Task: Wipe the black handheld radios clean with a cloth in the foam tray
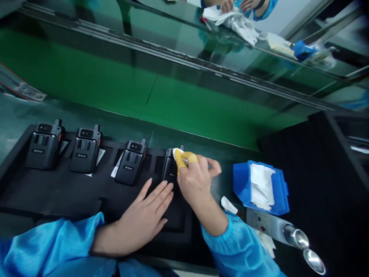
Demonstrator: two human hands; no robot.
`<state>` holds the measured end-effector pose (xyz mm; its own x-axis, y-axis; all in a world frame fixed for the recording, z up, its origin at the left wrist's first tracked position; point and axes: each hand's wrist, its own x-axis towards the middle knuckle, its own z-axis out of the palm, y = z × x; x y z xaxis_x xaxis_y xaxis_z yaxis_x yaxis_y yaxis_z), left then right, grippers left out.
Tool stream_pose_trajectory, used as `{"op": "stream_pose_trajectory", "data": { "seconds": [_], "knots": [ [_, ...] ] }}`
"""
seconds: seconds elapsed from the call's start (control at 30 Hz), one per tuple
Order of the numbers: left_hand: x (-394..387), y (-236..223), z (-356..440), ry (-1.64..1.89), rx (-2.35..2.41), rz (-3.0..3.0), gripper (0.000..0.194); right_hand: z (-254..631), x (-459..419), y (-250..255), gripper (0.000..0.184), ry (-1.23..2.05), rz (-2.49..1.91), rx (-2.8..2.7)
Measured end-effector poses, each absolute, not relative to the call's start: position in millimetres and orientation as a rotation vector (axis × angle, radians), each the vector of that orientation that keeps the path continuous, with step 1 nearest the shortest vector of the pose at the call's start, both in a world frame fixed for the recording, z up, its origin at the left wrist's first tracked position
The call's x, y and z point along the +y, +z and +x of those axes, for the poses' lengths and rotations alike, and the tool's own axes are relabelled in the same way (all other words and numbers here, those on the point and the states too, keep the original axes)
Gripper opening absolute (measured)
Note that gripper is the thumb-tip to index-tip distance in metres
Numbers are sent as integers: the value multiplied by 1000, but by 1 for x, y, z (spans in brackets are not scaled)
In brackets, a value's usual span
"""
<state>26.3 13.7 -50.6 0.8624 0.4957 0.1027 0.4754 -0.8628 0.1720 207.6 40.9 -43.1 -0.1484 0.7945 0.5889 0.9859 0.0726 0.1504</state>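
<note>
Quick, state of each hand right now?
Left hand: open, fingertips at a handset's lower end.
Right hand: closed on a white wipe against that handset.

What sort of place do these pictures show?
Probably an electronics workshop or factory bench: four Riton two-way radios lie in a row on a black tray, a blue box holds white wipes, and the right hand wears yellow finger cots.

head camera: looked forward and down from the wearer's head, tilted sideways
black tray [72,192]: sat close below the lens
green panel [115,86]: stood beyond it
far worktop [178,10]: showed at the top
</note>
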Motion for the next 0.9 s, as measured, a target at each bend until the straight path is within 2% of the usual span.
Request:
{"op": "stream_pose_trajectory", "data": {
  "seconds": [0.17, 0.47, 0.9],
  "knots": [
    [14, -52, 26, 216, 742, 2890, 51, 192, 50, -46, 25, -803, -1791, -2024],
    [15, -49, 26, 246, 739, 2889, 47, 183, 50, -44, 30, -786, -1977, -1885],
    [13, -52, 25, 191, 716, 2843, 49, 189, 52, -47, 22, -398, -2142, -1688]
  ]
}}
